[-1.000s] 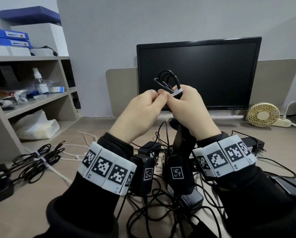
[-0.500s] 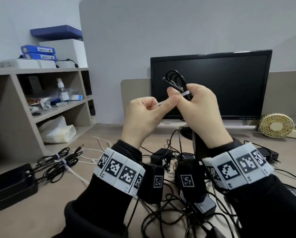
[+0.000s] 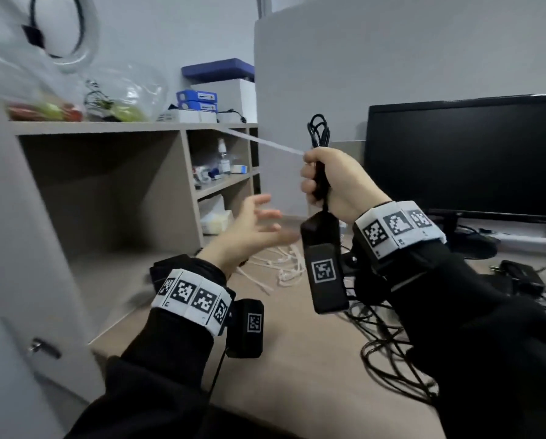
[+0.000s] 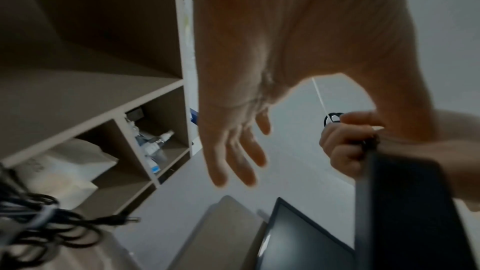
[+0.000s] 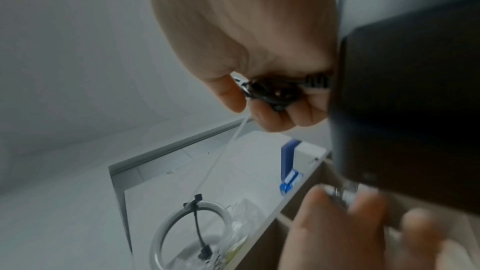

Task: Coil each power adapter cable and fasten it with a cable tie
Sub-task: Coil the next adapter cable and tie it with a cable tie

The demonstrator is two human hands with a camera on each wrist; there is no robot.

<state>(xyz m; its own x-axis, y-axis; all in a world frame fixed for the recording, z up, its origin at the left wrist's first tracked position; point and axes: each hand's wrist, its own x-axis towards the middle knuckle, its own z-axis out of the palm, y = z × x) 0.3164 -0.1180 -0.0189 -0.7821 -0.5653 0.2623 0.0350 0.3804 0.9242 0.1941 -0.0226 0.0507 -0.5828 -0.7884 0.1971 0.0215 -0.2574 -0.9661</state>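
My right hand [image 3: 317, 182] is raised in front of the monitor and grips a coiled black adapter cable [image 3: 319, 131], whose loops stick up above the fist. A white cable tie is around the coil; its long tail [image 3: 265, 143] juts out to the upper left. The right wrist view shows the coil [image 5: 275, 91] inside the curled fingers and the tail [image 5: 221, 155] running away from it. My left hand [image 3: 259, 223] hovers lower and to the left with fingers spread, holding nothing, clear of the tie. The left wrist view shows those straight fingers [image 4: 233, 161].
Loose white cable ties [image 3: 284, 264] lie on the desk under the hands. A tangle of black cables and adapters [image 3: 392, 343] covers the desk to the right. A dark monitor [image 3: 465, 153] stands behind. A shelf unit [image 3: 107, 185] rises at the left.
My left hand has let go of the tie tail, dropped down to the left and opened. The tail now sticks far out of the coil. My head has turned left.
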